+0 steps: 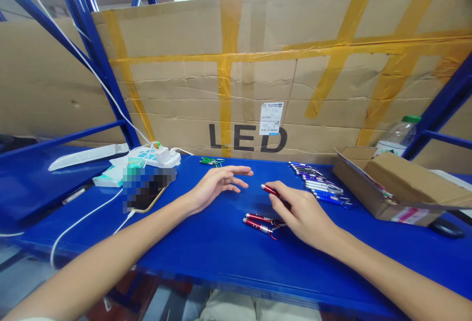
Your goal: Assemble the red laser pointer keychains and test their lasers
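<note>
My right hand (300,210) is closed on a red metal penlight (270,189), whose silver tip pokes out to the left of my fingers. Just below it, two more red penlights (258,225) with clips lie side by side on the blue table. My left hand (217,186) hovers over the table with its fingers apart and nothing in them. Beyond that hand are green penlights (209,161) near the cardboard. To the right, several blue, purple and silver penlights (319,186) form a row with their clips pointing right.
An open cardboard box (383,203) stands at the right, with a green-capped bottle (400,134) behind it and a dark mouse (447,228) beside it. On the left are a phone (151,193), a tissue pack (110,176), a power strip (165,159) and white cables. Tall cardboard (177,104) walls the back.
</note>
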A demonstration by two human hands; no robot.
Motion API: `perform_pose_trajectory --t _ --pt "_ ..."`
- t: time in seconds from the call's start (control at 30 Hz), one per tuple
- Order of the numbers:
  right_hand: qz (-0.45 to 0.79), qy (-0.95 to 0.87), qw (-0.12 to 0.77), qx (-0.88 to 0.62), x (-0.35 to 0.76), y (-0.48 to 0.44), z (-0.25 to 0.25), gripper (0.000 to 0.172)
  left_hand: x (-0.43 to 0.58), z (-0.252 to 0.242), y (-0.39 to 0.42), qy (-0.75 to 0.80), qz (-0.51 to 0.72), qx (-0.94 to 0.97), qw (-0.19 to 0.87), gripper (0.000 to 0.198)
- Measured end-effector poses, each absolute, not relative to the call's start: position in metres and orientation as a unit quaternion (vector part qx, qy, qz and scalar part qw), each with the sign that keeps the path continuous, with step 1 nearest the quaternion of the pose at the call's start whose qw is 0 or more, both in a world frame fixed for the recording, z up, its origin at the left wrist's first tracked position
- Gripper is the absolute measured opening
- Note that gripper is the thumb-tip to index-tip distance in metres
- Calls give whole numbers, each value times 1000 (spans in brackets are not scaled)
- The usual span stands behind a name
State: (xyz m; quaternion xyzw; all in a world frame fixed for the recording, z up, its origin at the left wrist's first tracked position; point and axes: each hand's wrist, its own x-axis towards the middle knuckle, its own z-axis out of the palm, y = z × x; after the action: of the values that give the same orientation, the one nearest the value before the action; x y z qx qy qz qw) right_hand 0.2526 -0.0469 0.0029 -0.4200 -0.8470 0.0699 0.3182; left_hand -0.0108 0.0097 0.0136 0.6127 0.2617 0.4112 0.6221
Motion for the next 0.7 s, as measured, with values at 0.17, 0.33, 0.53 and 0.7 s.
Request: perform_pose_trajectory --t 0.17,0.33,0.53,0.7 --pt "69 -846 308 -430 251 -47 4 26 -11 13 9 246 403 589 656 51" --pt "76 -850 285 -437 252 -46 3 26 -9 14 9 247 395 567 679 74" --pt "84 -868 268 -410 252 -48 3 24 -10 16 10 246 389 571 679 82" --pt "67 -869 282 -401 253 -47 2 26 -9 13 8 248 383 567 686 84"
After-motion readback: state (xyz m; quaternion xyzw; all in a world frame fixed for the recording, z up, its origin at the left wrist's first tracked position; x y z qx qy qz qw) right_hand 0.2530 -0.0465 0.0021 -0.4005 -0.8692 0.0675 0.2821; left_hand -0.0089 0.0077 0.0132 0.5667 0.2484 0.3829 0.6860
